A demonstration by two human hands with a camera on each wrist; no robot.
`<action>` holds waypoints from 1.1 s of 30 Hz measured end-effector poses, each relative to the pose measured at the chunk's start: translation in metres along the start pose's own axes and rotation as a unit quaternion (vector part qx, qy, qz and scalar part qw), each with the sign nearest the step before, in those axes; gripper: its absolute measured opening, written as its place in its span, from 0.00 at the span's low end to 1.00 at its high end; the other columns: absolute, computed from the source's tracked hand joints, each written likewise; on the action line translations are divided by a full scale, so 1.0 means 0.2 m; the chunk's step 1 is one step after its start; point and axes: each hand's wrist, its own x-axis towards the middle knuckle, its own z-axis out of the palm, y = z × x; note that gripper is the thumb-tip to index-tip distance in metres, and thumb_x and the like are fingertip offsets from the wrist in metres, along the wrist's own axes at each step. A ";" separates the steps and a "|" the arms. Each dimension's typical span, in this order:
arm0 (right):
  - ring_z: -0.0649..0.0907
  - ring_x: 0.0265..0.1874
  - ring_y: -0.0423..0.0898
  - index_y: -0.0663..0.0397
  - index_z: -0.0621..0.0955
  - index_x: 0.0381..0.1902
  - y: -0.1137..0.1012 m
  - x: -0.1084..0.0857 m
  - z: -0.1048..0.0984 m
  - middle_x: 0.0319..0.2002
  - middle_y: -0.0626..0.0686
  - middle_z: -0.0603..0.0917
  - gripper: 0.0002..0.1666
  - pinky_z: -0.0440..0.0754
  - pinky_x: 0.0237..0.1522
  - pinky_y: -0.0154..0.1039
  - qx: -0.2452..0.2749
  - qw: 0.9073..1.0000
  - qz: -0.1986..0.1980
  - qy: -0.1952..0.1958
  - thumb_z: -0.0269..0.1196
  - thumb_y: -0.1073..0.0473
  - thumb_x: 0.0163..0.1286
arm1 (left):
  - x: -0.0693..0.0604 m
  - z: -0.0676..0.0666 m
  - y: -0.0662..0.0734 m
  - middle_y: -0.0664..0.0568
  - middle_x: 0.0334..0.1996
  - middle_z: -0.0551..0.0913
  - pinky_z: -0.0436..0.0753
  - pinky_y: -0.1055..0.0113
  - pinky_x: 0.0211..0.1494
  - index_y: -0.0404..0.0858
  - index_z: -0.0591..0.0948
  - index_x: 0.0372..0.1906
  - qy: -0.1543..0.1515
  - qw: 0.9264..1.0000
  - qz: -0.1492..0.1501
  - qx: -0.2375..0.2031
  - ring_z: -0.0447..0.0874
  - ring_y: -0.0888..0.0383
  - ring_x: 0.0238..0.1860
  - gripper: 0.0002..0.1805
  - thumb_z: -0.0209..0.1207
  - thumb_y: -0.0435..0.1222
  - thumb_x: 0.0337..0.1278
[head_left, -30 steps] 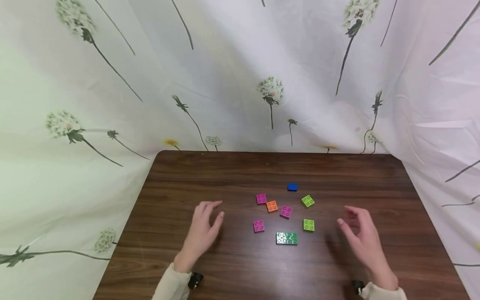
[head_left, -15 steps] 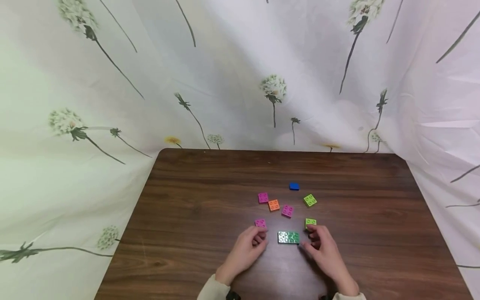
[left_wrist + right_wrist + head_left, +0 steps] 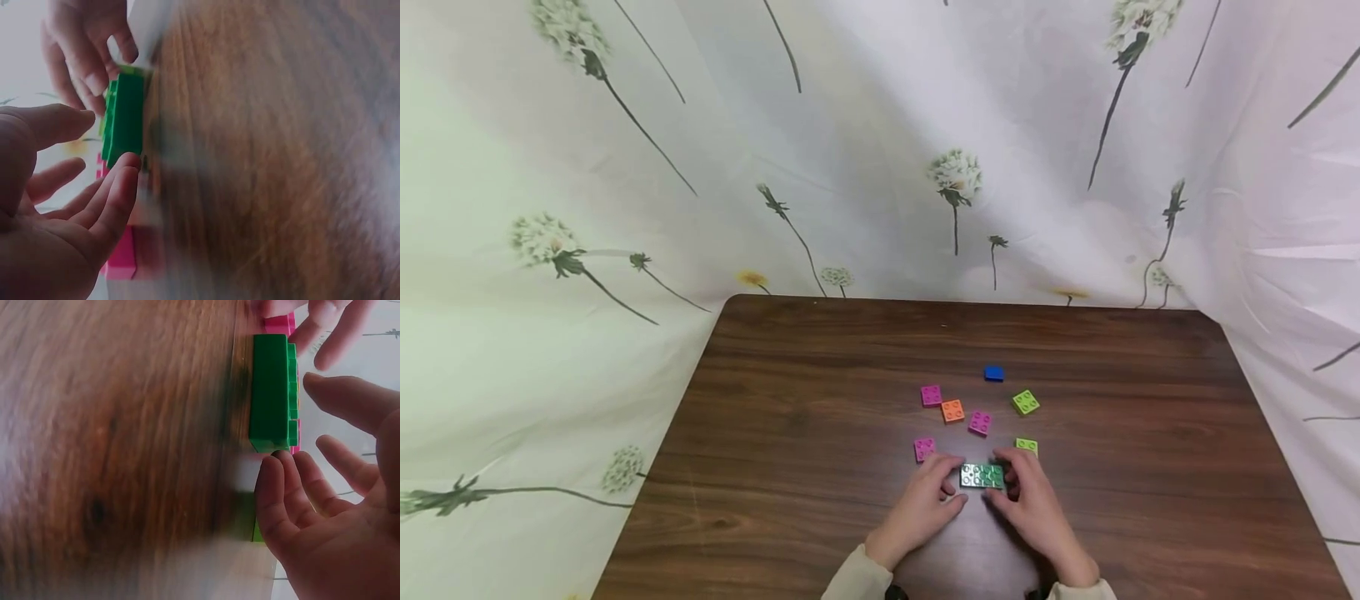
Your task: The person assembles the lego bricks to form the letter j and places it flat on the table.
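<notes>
Hands point(image 3: 925, 497) point(image 3: 1032, 504) flank a green brick point(image 3: 982, 476), seven smaller bricks point(image 3: 980, 423) scattered beyond.

The left grip point(image 3: 53, 234) flanks a green brick point(image 3: 128, 119).

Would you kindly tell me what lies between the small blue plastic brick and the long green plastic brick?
A square magenta plastic brick lies between the blue brick and the green brick, as the head view shows.

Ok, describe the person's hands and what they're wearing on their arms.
Both the left hand and right hand are bare, no gloves. The left sleeve and right sleeve are cream, ending near the wrist. Something small and black shows beside each cuff, mostly cut off.
</notes>
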 end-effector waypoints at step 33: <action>0.79 0.44 0.46 0.55 0.82 0.46 -0.02 0.12 0.01 0.43 0.52 0.81 0.19 0.78 0.47 0.46 -0.027 0.997 -0.020 -0.070 0.68 0.70 0.56 | 0.11 0.01 -0.03 0.50 0.44 0.75 0.75 0.80 0.33 0.34 0.78 0.54 0.011 0.999 -0.030 0.022 0.72 0.71 0.32 0.22 0.64 0.26 0.51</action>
